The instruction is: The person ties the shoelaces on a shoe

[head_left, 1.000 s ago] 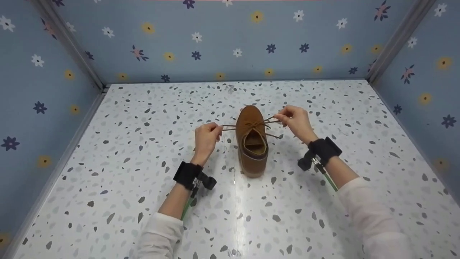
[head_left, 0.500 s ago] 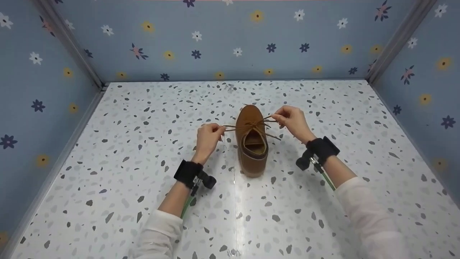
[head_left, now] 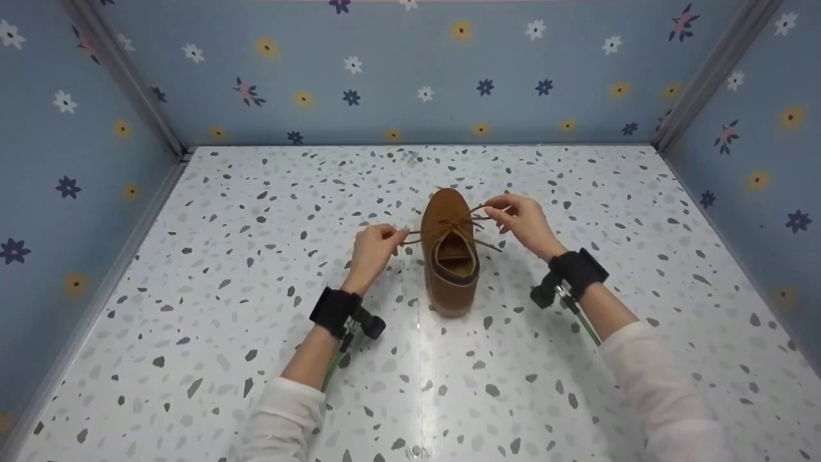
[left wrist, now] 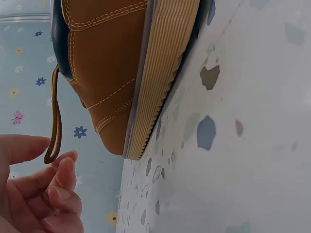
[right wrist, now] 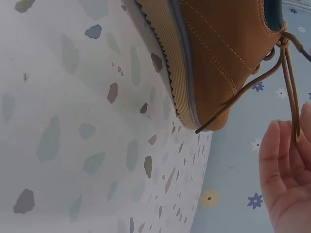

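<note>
A brown lace-up shoe (head_left: 451, 292) stands upright on the speckled surface, toe pointing away. Its shoelace (head_left: 454, 224) is tied in a bow. On the left, my left hand (head_left: 372, 253) holds the end of one bow loop (left wrist: 56, 111) between thumb and fingertips. My right hand (head_left: 527, 221) pinches the other loop (right wrist: 291, 97) on the right side. A loose lace end (right wrist: 238, 96) hangs beside the shoe in the right wrist view. Both hands are raised a little off the surface, apart from the shoe itself.
The white speckled tabletop (head_left: 256, 333) carries the shoe. A blue flowered panel (head_left: 385, 70) closes the back, with similar panels at left and right. Black straps with small cameras (head_left: 577, 273) sit on both wrists.
My left hand has shifted slightly right, closer to the shoe, and my right hand slightly left. The visible loops between hands and shoe are shorter. The shoe has stayed in place.
</note>
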Available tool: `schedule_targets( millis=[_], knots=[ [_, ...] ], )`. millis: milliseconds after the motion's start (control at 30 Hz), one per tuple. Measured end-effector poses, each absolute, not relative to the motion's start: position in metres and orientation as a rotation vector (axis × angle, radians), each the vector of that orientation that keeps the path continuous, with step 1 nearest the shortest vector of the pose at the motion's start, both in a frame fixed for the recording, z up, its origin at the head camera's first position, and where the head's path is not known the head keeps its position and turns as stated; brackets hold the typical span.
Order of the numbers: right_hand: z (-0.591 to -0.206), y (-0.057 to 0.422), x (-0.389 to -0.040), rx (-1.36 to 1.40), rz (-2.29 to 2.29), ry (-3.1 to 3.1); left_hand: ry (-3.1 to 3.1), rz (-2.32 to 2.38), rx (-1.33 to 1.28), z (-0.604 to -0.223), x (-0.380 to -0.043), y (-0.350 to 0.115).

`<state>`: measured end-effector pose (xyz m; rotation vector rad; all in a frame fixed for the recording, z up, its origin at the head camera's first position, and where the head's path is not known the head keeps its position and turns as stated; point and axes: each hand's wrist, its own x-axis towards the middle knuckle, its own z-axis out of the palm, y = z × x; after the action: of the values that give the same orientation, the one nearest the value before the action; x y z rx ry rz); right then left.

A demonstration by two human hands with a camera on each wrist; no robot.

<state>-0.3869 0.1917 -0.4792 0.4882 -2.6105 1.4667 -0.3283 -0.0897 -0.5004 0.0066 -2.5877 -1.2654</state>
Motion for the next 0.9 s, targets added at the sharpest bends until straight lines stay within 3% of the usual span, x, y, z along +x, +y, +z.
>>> schedule_targets(
  millis=[67,167,333,600,900],
  knots=[
    [-0.482,0.193,-0.389,0.487,1.471,-2.608,-2.606,-1.286,0.008,-0.476,-0.313,-0.087],
    [-0.441,0.181,-0.355,0.502,1.482,-2.636,-2.623,-1.275,-0.034,-0.435,-0.289,-0.082],
    [-0.399,0.165,-0.319,0.517,1.357,-2.646,-2.609,-1.163,-0.159,-0.416,-0.286,-0.067],
    [-0.4,0.164,-0.314,0.648,1.267,-2.696,-2.828,-0.997,-0.277,-0.395,-0.295,-0.025],
    [-0.398,0.166,-0.316,0.623,1.365,-2.68,-2.969,-0.673,-0.236,-0.392,-0.301,-0.001]
  ],
)
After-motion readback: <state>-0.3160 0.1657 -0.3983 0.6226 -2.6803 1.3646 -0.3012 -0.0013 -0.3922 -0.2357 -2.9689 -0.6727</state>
